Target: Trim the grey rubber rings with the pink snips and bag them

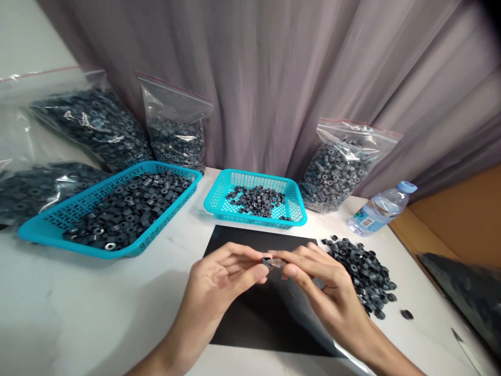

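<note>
Over the dark mat [250, 324], my two hands meet fingertip to fingertip. My left hand [225, 279] pinches a small dark ring-shaped part [266, 260] between thumb and index finger. A thin, see-through piece [277, 263], perhaps plastic film, lies against that part. My right hand [319, 277] has its thumb and index finger closed on the film's right end. How far the film is joined to the part cannot be made out. To the right, a heap of similar dark ring parts [362, 271] lies partly behind my right hand.
A large blue basket [105, 253] of dark parts stands left; a smaller blue basket [254, 221] sits behind the mat. Filled zip bags [178, 138] line the back left, another bag [336, 172] the back right. A water bottle [381, 209] tilts right. A blade-like object [465, 347] lies front right.
</note>
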Tool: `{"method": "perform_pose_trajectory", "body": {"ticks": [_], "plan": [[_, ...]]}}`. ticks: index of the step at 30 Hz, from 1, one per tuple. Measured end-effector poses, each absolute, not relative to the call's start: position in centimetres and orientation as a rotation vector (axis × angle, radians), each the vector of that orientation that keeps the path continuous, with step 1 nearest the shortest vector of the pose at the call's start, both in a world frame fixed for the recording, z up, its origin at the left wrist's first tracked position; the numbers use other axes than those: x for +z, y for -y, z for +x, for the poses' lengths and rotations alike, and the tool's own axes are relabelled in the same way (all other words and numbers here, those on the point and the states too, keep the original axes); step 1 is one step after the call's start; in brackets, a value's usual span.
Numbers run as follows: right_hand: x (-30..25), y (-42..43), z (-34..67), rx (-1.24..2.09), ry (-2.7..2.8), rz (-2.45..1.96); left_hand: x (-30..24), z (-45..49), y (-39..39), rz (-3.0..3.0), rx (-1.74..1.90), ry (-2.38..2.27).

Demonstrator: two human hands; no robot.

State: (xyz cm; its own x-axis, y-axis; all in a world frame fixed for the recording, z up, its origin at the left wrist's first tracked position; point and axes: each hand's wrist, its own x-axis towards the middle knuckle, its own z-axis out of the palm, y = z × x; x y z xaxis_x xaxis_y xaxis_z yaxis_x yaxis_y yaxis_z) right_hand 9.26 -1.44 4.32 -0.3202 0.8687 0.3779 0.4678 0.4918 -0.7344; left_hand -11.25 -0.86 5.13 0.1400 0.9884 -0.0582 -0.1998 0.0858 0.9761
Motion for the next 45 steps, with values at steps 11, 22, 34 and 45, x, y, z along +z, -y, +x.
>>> {"method": "perform_pose_trajectory", "body": {"ticks": [11, 22, 34, 45], "plan": [[3.6, 1.4, 9.1, 0.669, 1.836, -1.059, 4.9, -11.3, 0.8, 1.078, 1.167, -0.976], [4.0, 1.2, 10.0, 0.627, 1.929, -1.089, 4.8, -11.4, 0.7, 1.082, 1.179, -0.974], [3.8, 1.2, 9.7, 0.590, 1.979, -1.054, 5.1, -11.2, 0.9, 1.059, 1.178, -0.923], [3.8, 1.4, 9.7, 0.562, 1.969, -1.036, 5.2, -11.0, 0.9, 1.056, 1.200, -0.941]]}}
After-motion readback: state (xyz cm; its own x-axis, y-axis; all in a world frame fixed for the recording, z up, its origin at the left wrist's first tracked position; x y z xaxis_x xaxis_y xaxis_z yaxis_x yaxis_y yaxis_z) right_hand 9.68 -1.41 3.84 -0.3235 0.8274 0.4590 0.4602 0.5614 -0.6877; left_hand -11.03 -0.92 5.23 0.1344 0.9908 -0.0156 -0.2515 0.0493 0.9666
